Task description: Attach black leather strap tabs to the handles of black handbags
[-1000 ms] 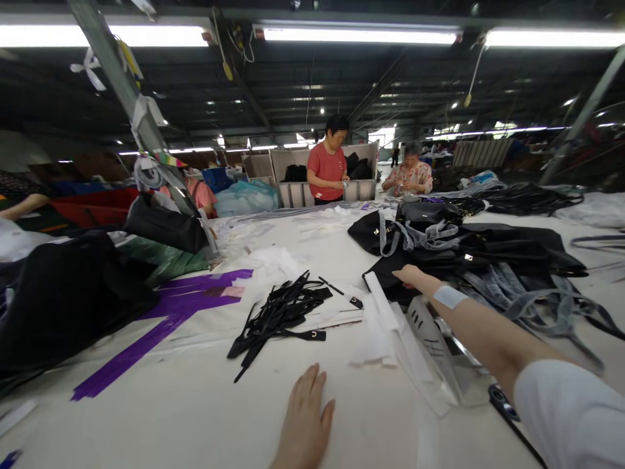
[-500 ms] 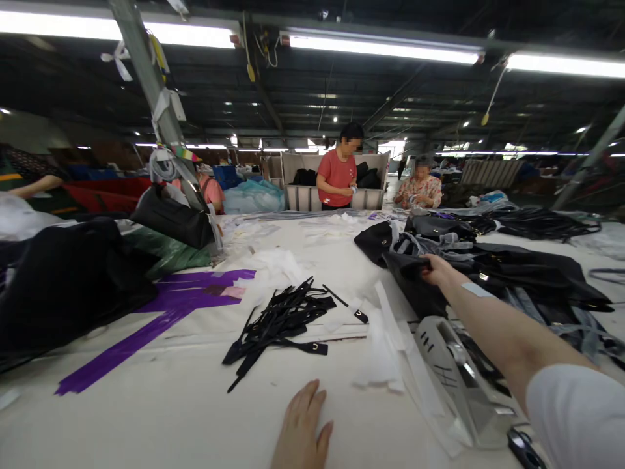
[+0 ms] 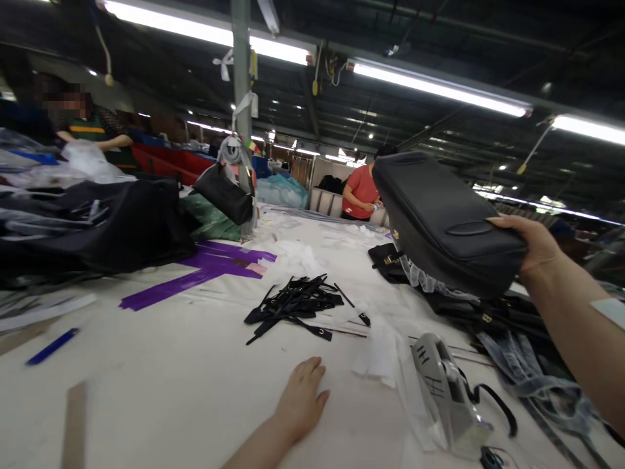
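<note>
My right hand (image 3: 533, 242) grips one end of a black leather-like bag (image 3: 439, 208), which is raised above the table and tilted. Clear plastic wrapping (image 3: 430, 280) hangs from the bag's underside. On the bare tabletop (image 3: 195, 384) my left hand (image 3: 303, 395) rests palm down with its fingers stretched out, holding nothing. Just beyond it lies a tangled pile of black straps (image 3: 295, 303), some with small gold fittings. A grey tape dispenser (image 3: 446, 391) stands to the right of my left hand.
More black bags (image 3: 508, 312) and crumpled plastic lie on the right. Dark fabric (image 3: 122, 228) is heaped at the left, near purple tape (image 3: 200, 273) and a blue pen-like object (image 3: 52, 346). A metal post (image 3: 241, 85) rises beyond. Two other people work across and left.
My right hand has lifted a black bag up off the pile on the right. The view has swung left and tilted. My left hand still lies on the table.
</note>
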A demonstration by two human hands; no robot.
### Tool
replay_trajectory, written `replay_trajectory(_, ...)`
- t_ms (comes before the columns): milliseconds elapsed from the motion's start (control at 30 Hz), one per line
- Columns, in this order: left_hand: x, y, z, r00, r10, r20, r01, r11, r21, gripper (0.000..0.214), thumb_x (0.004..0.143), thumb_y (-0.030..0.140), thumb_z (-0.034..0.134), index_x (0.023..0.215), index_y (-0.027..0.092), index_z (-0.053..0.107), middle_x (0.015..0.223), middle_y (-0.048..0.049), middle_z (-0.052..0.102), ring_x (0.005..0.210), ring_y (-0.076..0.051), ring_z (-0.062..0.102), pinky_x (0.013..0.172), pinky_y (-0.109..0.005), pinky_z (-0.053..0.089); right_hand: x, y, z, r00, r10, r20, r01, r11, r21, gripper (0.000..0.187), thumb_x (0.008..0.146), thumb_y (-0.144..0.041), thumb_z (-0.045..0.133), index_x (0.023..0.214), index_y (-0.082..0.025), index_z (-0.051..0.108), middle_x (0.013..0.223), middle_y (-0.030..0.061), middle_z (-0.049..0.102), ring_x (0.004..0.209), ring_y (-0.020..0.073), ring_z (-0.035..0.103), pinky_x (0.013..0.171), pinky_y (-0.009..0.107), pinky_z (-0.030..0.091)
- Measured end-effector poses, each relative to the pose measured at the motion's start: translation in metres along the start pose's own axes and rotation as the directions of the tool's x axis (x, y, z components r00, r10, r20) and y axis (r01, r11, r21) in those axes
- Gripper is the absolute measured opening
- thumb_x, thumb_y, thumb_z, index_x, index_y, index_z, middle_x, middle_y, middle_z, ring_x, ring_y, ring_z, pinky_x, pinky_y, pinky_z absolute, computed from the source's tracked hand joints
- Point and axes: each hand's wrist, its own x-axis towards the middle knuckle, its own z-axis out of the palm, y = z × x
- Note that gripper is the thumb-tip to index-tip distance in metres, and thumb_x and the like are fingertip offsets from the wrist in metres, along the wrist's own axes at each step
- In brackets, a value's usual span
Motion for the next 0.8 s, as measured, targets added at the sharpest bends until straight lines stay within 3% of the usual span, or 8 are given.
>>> replay_trajectory(167, -0.006, 0.026, -0.032, 0.987, -0.126, -0.099, 0.073, 0.905, -0.419, 0.063, 0.085, 0.048, 0.048, 0.132, 0.007, 0.048, 0.135, -0.0197, 0.051, 0.126, -0.029, 0.047, 0.11, -0.042, 0.033, -0.063, -0.048, 0.023, 0.934, -0.023, 0.356, -0.182, 0.827, 0.531, 0.024, 0.074, -0.037, 0.067, 0.096, -0.03, 0.07, 0.101, 0.0051, 0.072, 0.084, 0.026, 0.069, 0.064, 0.037, 0.053)
replay_trajectory(267, -0.024, 0.044, -0.088, 0.921, -0.163, -0.353, -0.168, 0.652, -0.74, 0.068, 0.088, 0.059, 0.04, 0.135, 0.01, 0.044, 0.134, -0.0187, 0.053, 0.124, -0.027, 0.049, 0.107, -0.042, 0.037, -0.123, -0.046, 0.059, 0.869, -0.058, 0.492, -0.265, 0.785, 0.56, 0.032, 0.074, -0.037, 0.071, 0.106, -0.031, 0.068, 0.106, 0.0065, 0.07, 0.086, 0.0272, 0.069, 0.068, 0.039, 0.055)
replay_trajectory(333, -0.043, 0.05, -0.13, 0.8, -0.228, -0.555, -0.407, 0.474, -0.781, 0.069, 0.086, 0.062, 0.044, 0.135, 0.013, 0.044, 0.134, -0.016, 0.053, 0.123, -0.027, 0.051, 0.105, -0.042, 0.04, -0.176, -0.033, 0.087, 0.745, -0.131, 0.654, -0.305, 0.804, 0.51, 0.035, 0.073, -0.037, 0.075, 0.107, -0.03, 0.067, 0.103, 0.0053, 0.071, 0.086, 0.0264, 0.068, 0.072, 0.038, 0.055)
replay_trajectory(400, -0.063, 0.048, -0.163, 0.704, -0.334, -0.626, -0.489, 0.411, -0.769, 0.067, 0.078, 0.057, 0.062, 0.13, 0.016, 0.051, 0.129, -0.0132, 0.058, 0.118, -0.028, 0.055, 0.1, -0.041, 0.045, -0.234, -0.017, 0.115, 0.569, -0.217, 0.793, -0.256, 0.87, 0.422, 0.027, 0.08, -0.037, 0.071, 0.105, -0.027, 0.068, 0.102, 0.0039, 0.071, 0.092, 0.0254, 0.066, 0.08, 0.039, 0.053)
replay_trajectory(467, -0.081, 0.04, -0.181, 0.651, -0.495, -0.575, -0.399, 0.42, -0.815, 0.062, 0.068, 0.051, 0.075, 0.117, 0.015, 0.061, 0.115, -0.012, 0.066, 0.106, -0.028, 0.062, 0.091, -0.039, 0.051, -0.291, -0.003, 0.138, 0.433, -0.301, 0.85, -0.206, 0.885, 0.418, 0.03, 0.085, -0.038, 0.065, 0.112, -0.024, 0.066, 0.111, 0.0048, 0.067, 0.104, 0.0262, 0.061, 0.092, 0.041, 0.047)
replay_trajectory(600, -0.104, 0.022, -0.181, 0.589, -0.63, -0.507, -0.204, 0.491, -0.847, 0.05, 0.068, 0.051, 0.074, 0.099, 0.013, 0.068, 0.095, -0.0085, 0.072, 0.085, -0.025, 0.067, 0.072, -0.034, 0.054, -0.366, 0.008, 0.167, 0.381, -0.308, 0.872, -0.318, 0.842, 0.436, 0.034, 0.088, -0.043, 0.06, 0.114, -0.021, 0.063, 0.111, 0.0062, 0.066, 0.102, 0.0257, 0.06, 0.087, 0.038, 0.049)
replay_trajectory(700, -0.12, 0.019, -0.189, 0.579, -0.492, -0.65, -0.147, 0.721, -0.677, 0.041, 0.072, 0.05, 0.07, 0.091, 0.014, 0.07, 0.085, -0.0039, 0.071, 0.076, -0.021, 0.065, 0.065, -0.028, 0.051, -0.38, 0.004, 0.167, 0.353, -0.3, 0.887, -0.282, 0.869, 0.406, 0.03, 0.089, -0.039, 0.058, 0.111, -0.02, 0.063, 0.103, 0.0057, 0.067, 0.092, 0.022, 0.06, 0.08, 0.034, 0.05)
replay_trajectory(800, -0.132, 0.036, -0.222, 0.659, -0.184, -0.729, -0.061, 0.953, -0.295, 0.031, 0.075, 0.047, 0.067, 0.075, 0.016, 0.069, 0.067, 0.0007, 0.065, 0.061, -0.015, 0.058, 0.054, -0.023, 0.043, -0.37, 0.005, 0.153, 0.274, -0.305, 0.912, -0.131, 0.927, 0.35, 0.025, 0.089, -0.031, 0.056, 0.11, -0.021, 0.065, 0.096, 0.005, 0.068, 0.083, 0.0182, 0.061, 0.075, 0.029, 0.05)
